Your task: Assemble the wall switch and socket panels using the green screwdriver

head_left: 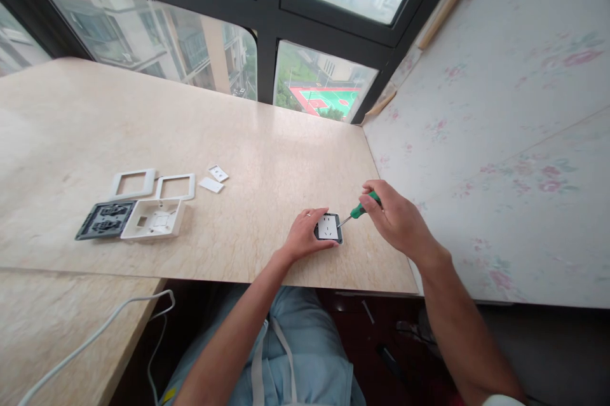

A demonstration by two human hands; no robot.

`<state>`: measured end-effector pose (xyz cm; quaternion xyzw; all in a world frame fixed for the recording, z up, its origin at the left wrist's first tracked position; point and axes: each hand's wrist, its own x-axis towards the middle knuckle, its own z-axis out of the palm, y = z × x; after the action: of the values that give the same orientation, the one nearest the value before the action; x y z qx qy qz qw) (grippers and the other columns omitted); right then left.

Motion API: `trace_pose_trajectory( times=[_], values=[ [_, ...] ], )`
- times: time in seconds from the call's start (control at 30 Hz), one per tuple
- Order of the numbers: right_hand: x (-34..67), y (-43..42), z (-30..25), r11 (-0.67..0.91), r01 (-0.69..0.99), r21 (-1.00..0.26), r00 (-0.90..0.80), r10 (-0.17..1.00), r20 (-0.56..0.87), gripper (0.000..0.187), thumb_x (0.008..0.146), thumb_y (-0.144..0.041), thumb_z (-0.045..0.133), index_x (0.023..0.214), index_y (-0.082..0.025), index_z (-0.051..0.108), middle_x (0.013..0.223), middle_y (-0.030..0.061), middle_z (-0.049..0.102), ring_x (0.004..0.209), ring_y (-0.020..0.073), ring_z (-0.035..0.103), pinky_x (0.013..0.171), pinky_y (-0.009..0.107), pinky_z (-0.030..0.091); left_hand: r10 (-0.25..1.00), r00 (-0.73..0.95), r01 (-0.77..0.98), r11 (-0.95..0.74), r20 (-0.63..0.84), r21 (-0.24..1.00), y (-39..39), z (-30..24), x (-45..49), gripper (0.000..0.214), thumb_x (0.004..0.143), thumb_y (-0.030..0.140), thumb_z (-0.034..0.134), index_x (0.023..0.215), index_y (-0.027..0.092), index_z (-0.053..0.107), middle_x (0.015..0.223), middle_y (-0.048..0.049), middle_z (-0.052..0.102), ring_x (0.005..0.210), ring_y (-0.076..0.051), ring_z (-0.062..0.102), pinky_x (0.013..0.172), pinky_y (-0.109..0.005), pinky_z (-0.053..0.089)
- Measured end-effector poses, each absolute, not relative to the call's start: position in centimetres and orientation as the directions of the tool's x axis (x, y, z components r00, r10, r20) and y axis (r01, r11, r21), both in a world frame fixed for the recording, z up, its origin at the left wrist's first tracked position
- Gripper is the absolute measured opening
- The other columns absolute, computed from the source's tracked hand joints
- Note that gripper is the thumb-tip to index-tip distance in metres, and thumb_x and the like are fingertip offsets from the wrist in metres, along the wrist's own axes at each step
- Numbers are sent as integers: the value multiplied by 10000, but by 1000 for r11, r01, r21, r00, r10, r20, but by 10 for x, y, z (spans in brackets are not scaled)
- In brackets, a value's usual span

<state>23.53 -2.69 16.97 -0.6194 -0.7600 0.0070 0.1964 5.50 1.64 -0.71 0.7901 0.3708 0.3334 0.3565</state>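
A small wall socket [328, 228] with a white face and dark frame lies near the front edge of the beige stone countertop [190, 126]. My left hand [303, 234] is closed on its left side and holds it down. My right hand [393, 215] grips a green-handled screwdriver [359, 209], whose tip touches the socket's upper right edge.
At the left lie two white frames [132, 183] [175, 187], a white back box [153, 220], a dark grey switch module [105, 220] and two small white cover pieces [215, 178]. A white cable [95, 333] hangs off the lower counter. A floral-papered wall [500, 126] rises on the right, windows behind.
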Motion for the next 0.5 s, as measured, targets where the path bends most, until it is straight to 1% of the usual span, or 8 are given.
trace_pose_trajectory(
  times=[0.03, 0.1, 0.17, 0.2, 0.27, 0.33, 0.4, 0.5],
  values=[
    [236, -29, 172, 258, 903, -345, -182, 954, 237, 288, 997, -413, 426, 1190, -232, 538, 1061, 86, 702, 842, 210, 695, 681, 316, 516, 823, 502, 347, -474, 267, 809, 16, -8, 55, 859, 655, 521, 840, 1391, 270, 474, 1324, -101, 604, 1229, -326, 521, 1055, -497, 409],
    [238, -34, 175, 268, 830, -489, -245, 963, 113, 318, 969, -330, 469, 1276, -251, 494, 1174, 88, 678, 949, 211, 701, 775, 347, 550, 820, 500, 343, -482, 278, 806, 16, -9, 55, 861, 656, 522, 840, 1390, 257, 475, 1323, -105, 606, 1228, -323, 522, 1055, -490, 410],
    [238, -37, 178, 249, 783, -569, -277, 960, 39, 313, 948, -307, 498, 1256, -256, 511, 1188, 87, 682, 975, 212, 701, 777, 345, 563, 816, 502, 339, -491, 288, 803, 16, -9, 55, 863, 657, 525, 840, 1388, 246, 476, 1323, -108, 606, 1228, -321, 521, 1055, -484, 410],
    [237, -38, 180, 233, 779, -582, -267, 963, 29, 278, 942, -311, 509, 1213, -252, 537, 1159, 84, 697, 949, 209, 707, 754, 335, 564, 815, 502, 338, -494, 291, 801, 16, -9, 55, 861, 658, 526, 839, 1387, 246, 477, 1324, -108, 607, 1228, -321, 522, 1053, -483, 412],
    [233, -39, 181, 193, 814, -548, -198, 979, 49, 192, 930, -335, 538, 1090, -239, 586, 1005, 59, 735, 817, 195, 714, 674, 308, 548, 815, 501, 338, -495, 292, 800, 16, -9, 55, 854, 660, 527, 837, 1385, 253, 480, 1320, -106, 609, 1228, -323, 523, 1047, -484, 416],
    [228, -38, 181, 146, 878, -456, -115, 989, 95, 171, 915, -392, 574, 977, -234, 601, 815, 23, 731, 667, 183, 691, 596, 289, 507, 817, 497, 340, -492, 291, 801, 16, -9, 55, 848, 660, 523, 837, 1383, 259, 483, 1317, -103, 611, 1225, -324, 526, 1045, -484, 417],
    [224, -35, 179, 98, 923, -373, -46, 988, 146, 266, 895, -496, 598, 899, -230, 590, 699, 11, 704, 581, 187, 668, 540, 284, 466, 818, 497, 342, -492, 290, 801, 17, -10, 55, 847, 661, 519, 838, 1384, 257, 483, 1318, -103, 610, 1226, -323, 526, 1047, -484, 416],
    [219, -32, 176, 10, 947, -322, 61, 976, 209, 446, 857, -668, 565, 820, -224, 545, 578, 15, 653, 485, 200, 641, 475, 285, 411, 818, 497, 343, -493, 290, 800, 17, -11, 55, 859, 654, 522, 841, 1387, 254, 481, 1326, -105, 605, 1232, -327, 523, 1051, -492, 413]
  ],
)
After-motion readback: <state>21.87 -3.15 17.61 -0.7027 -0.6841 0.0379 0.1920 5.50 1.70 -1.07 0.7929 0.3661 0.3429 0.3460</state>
